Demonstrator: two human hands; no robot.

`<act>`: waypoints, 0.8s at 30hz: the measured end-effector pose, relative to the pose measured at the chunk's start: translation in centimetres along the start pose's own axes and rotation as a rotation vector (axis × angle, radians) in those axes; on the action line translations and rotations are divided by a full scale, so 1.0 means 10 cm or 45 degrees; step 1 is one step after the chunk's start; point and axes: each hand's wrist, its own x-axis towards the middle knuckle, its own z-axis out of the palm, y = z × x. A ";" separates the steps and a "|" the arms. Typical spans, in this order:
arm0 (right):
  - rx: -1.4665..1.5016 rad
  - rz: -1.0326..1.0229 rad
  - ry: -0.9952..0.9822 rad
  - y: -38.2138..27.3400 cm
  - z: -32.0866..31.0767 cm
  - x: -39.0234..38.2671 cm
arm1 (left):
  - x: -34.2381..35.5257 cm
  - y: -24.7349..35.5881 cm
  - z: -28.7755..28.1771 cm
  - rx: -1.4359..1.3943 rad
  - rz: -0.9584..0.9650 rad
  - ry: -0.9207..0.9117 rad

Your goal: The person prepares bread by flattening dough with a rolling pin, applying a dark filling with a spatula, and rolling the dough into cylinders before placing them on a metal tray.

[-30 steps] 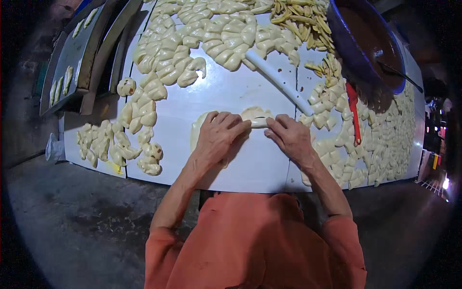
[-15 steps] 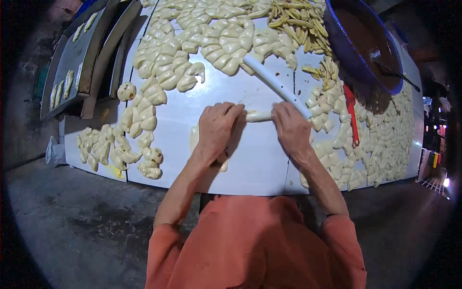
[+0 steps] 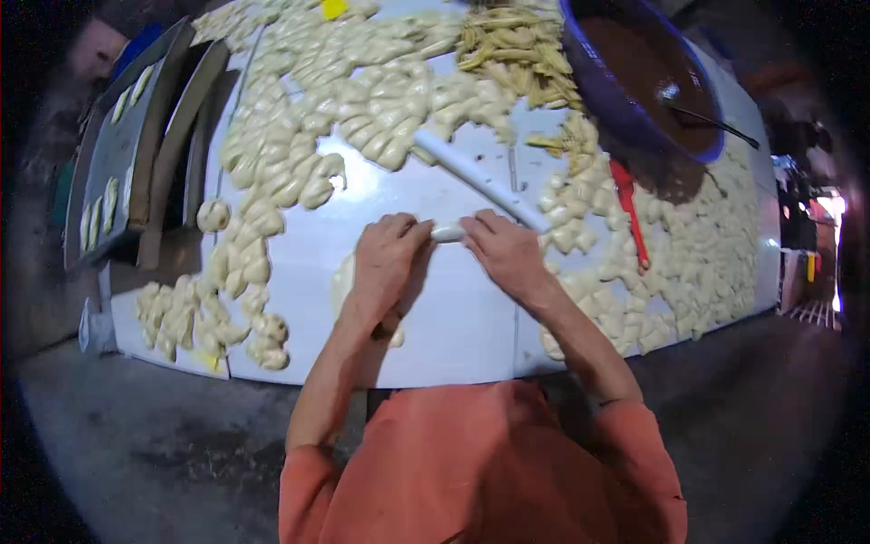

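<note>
A short pale roll of dough (image 3: 448, 233) lies on the white table between my hands. My left hand (image 3: 388, 258) is closed on its left end, fingers curled over it. At the other end, the fingertips of my right hand (image 3: 509, 256) press and pinch the dough. Just beyond my hands a white rolling pin (image 3: 480, 179) lies slantwise. Partly covered by my left forearm, a flat piece of dough (image 3: 343, 279) rests on the table.
Many dough pieces (image 3: 381, 109) cover the far and right sides. Sliced bananas (image 3: 521, 59) are heaped at the back. A purple tub (image 3: 580, 68) of brown filling holds a dark-handled utensil (image 3: 725, 127). A red tool (image 3: 628, 213) lies right. Metal trays (image 3: 118, 163) stand left.
My hands have come closer together, and less of the dough roll shows between them. The whole view has shifted, with the tabletop sitting further left and lower.
</note>
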 end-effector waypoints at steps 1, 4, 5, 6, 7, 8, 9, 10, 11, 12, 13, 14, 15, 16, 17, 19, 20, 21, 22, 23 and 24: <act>0.095 0.000 -0.043 0.01 0.00 0.06 | 0.02 0.05 -0.05 0.015 -0.038 -0.001; 0.242 -0.007 -0.203 0.05 -0.26 0.10 | 0.01 0.04 -0.10 0.062 -0.095 -0.267; 0.305 0.048 -0.206 0.00 -0.40 0.03 | -0.04 0.07 -0.13 -0.004 -0.043 -0.258; 0.296 0.051 -0.243 0.02 -0.48 -0.07 | -0.10 0.11 -0.15 -0.070 0.006 -0.248; 0.299 0.043 -0.280 -0.01 -0.55 -0.17 | -0.18 0.18 -0.18 -0.060 0.013 -0.271; 0.301 0.036 -0.324 -0.04 -0.60 -0.24 | -0.25 0.26 -0.16 -0.059 0.019 -0.267; 0.296 0.033 -0.320 -0.05 -0.60 -0.29 | -0.32 0.37 -0.12 -0.103 0.001 -0.253; 0.309 0.055 -0.388 -0.04 -0.60 -0.34 | -0.35 0.45 -0.09 -0.154 -0.013 -0.240; 0.323 0.075 -0.458 -0.02 -0.61 -0.36 | -0.37 0.44 -0.13 -0.145 -0.015 -0.271; 0.314 0.073 -0.455 0.05 -0.65 -0.33 | -0.36 0.45 -0.15 -0.148 -0.010 -0.264; 0.328 0.145 -0.329 0.12 -0.71 -0.26 | -0.35 0.48 -0.20 -0.084 -0.044 -0.275; 0.354 0.214 -0.203 0.20 -0.75 -0.18 | -0.36 0.49 -0.23 -0.010 -0.085 -0.291; 0.303 0.362 -0.143 0.31 -0.79 -0.07 | -0.40 0.43 -0.26 0.009 -0.038 -0.231; 0.225 0.384 0.028 0.47 -0.80 0.10 | -0.41 0.43 -0.31 0.020 -0.043 -0.231; 0.101 0.402 0.095 0.63 -0.81 0.22 | -0.41 0.43 -0.35 0.016 -0.060 -0.187; -0.172 0.335 0.176 1.04 -0.66 0.45 | -0.43 0.44 -0.45 0.040 -0.108 -0.131; -0.171 0.330 0.179 1.23 -0.57 0.52 | -0.46 0.43 -0.48 0.044 -0.108 -0.126; -0.279 0.333 0.043 1.40 -0.48 0.59 | -0.51 0.42 -0.53 0.035 -0.183 -0.164; -0.389 0.333 -0.096 1.43 -0.47 0.69 | -0.57 0.41 -0.55 0.022 -0.261 -0.201; -0.322 0.334 -0.116 1.47 -0.49 0.74 | -0.61 0.40 -0.56 0.060 -0.183 -0.094; -0.322 0.325 -0.114 1.51 -0.51 0.78 | -0.65 0.40 -0.58 0.062 -0.187 -0.087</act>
